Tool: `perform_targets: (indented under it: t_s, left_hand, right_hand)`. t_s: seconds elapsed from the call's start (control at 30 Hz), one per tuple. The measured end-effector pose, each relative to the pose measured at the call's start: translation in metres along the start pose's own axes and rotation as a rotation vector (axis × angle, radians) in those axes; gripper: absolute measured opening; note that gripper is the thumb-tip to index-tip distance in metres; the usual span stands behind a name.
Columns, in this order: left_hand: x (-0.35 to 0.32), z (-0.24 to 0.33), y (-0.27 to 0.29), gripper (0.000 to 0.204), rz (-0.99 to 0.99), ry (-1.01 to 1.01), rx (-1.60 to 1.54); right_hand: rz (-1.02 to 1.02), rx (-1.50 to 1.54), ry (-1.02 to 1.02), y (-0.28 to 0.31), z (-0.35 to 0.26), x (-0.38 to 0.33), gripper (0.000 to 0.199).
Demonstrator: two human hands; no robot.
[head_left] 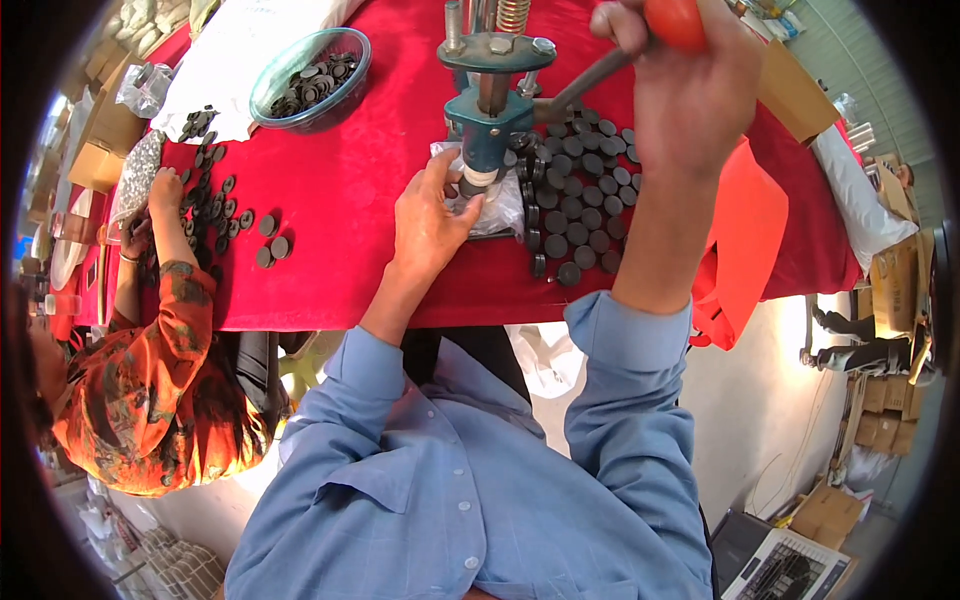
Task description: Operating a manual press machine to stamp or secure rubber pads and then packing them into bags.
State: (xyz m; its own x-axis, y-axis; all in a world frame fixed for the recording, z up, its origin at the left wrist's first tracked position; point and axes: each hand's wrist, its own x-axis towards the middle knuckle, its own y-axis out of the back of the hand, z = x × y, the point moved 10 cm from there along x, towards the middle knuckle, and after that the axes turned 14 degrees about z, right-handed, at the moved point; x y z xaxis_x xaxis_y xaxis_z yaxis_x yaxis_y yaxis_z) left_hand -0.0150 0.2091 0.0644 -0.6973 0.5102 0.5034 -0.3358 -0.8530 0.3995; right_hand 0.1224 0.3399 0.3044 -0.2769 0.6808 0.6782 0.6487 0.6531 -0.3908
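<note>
A teal hand lever press (487, 138) stands at the far middle of the table, with a spring and bolts at its top. My left hand (430, 218) is at the foot of its ram, thumb and fingers closed round a small dark disc (470, 188) just under the pale ram tip (480, 177). Part of that disc is hidden by my fingers. Raised at the upper right, my right hand (693, 115) grips the press lever (598, 78) near its red ball knob (677, 22). Many black round discs (590, 195) lie right of the press.
A red cloth (330, 230) covers the table. At the far left stand a clear bowl (345, 102) of dark discs and a white sack (225, 75). Loose black parts (215, 205) lie before a co-worker in an orange patterned shirt (150, 390). An orange-red sheet (745, 240) hangs at right.
</note>
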Motion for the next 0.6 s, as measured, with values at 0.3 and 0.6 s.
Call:
perform_targets:
  t_s: [0.3,0.6]
  left_hand:
    - [0.006,0.01,-0.008,0.071,0.058,-0.069,0.052]
    - [-0.004,-0.019,0.1,0.033,0.347,-0.189,0.289]
  right_hand:
    - [0.124,-0.061,0.055,0.016,-0.004,-0.012,0.045]
    - [-0.025,-0.078,0.234,0.053,-0.018,-0.129,0.053]
